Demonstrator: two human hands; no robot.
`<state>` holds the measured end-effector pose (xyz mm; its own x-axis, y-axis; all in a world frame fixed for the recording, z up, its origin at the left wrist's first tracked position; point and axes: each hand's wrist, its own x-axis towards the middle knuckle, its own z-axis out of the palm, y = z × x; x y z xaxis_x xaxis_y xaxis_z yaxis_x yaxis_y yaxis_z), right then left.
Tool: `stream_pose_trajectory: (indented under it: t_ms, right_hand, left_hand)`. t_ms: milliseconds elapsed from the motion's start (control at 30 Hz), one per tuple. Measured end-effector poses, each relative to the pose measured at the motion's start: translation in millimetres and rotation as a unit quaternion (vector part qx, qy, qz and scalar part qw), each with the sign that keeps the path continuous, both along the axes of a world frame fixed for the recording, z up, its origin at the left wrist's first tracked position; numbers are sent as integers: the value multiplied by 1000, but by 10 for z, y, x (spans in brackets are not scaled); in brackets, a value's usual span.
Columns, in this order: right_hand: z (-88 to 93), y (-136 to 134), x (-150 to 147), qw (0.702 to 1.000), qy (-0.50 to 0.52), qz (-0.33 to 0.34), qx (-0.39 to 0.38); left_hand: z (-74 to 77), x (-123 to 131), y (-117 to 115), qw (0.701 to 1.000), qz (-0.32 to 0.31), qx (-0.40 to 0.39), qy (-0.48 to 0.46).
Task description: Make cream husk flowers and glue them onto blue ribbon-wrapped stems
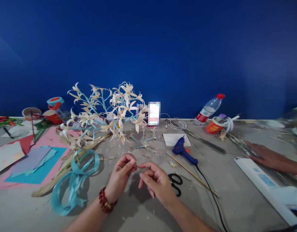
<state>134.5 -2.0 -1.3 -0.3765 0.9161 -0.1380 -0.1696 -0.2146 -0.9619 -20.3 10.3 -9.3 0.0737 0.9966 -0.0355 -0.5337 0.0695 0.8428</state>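
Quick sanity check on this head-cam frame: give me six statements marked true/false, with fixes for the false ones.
1. The left hand has a red-brown beaded bracelet at its wrist. True.
2. The blue glue gun is gripped in the right hand. False: the glue gun lies on the table, to the right of the right hand.
3. Black-handled scissors lie partly hidden by the right hand. True.
4. The bottle has a blue cap. False: the bottle has a red cap.
5. Another person's hand is in view at the right. True.
6. The left hand's fingers are spread wide. False: they are bent, thumb drawn in against the index finger.
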Motion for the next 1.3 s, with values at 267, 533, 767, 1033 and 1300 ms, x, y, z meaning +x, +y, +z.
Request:
stream_pose_trajectory:
  t_ms: [267,533,767,1033,1300]
  right_hand:
    - [-31,-11,-16,1000,-17,-4,5]
    - [-18,-12,-17,999,-39,3,4]
    - [-9,11,-7,1000,-19,0,-4]
    - [19,19,-19,999,-26,-28,-5]
    - [-50,39,-34,999,-10,-26,-29]
  left_hand:
    - [60,-5,5,999,20,13,22]
    - [27,-6,26,1000,5,-19,-15]
    - [32,-7,42,998,-4,-37,-49]
    - [69,16,39,997,30,-55,-50]
    - [-8,8,26,995,85,-39,-33]
